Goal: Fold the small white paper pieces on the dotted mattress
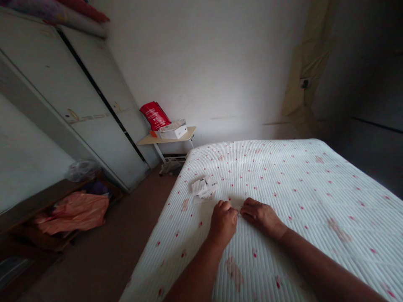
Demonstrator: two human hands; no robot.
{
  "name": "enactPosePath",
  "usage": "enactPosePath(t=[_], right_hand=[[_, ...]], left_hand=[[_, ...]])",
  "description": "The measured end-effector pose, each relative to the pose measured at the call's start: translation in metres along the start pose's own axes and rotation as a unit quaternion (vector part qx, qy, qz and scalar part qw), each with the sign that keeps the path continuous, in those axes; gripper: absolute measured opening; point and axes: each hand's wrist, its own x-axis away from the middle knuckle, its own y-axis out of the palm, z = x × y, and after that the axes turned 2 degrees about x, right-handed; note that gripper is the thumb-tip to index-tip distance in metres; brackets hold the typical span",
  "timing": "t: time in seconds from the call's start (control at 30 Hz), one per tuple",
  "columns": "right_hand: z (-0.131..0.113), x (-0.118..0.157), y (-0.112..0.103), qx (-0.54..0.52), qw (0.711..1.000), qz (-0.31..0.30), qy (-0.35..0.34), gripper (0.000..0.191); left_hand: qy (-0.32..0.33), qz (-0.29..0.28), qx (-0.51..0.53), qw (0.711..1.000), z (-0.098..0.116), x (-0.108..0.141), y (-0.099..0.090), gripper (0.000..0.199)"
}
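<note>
Lower centre of frame: my left hand (224, 222) and right hand (260, 214), fingers curled, pinch a small pale piece (239, 209), unidentifiable, its handling seemingly unfinished, while crumpled printed papers (204, 187) already lie loose, upper left of my hands, on the patterned bedcover (270, 268).

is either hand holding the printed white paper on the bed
No, the printed white paper lies loose on the patterned bedspread, just beyond the left hand and out of the right hand's fingers too.
</note>
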Motion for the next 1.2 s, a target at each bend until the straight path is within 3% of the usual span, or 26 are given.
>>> enactPosePath(t=[0.33, 0.77, 1.2], right_hand=[[-0.003, -0.004, -0.002, -0.02, 0.998, -0.012, 0.058, 0.023], [-0.006, -0.017, -0.002, -0.049, 0.978, -0.024, 0.2, 0.018], [-0.018, -0.021, -0.003, 0.02, 0.974, -0.027, 0.226, 0.02]], left_hand=[[-0.012, 0.002, -0.005, 1.0, 0.0, -0.001, -0.001, 0.012], [-0.116, -0.012, 0.01, 0.993, 0.006, -0.008, 0.001, 0.014], [-0.144, -0.019, 0.007, 0.989, 0.007, -0.009, 0.004, 0.011]])
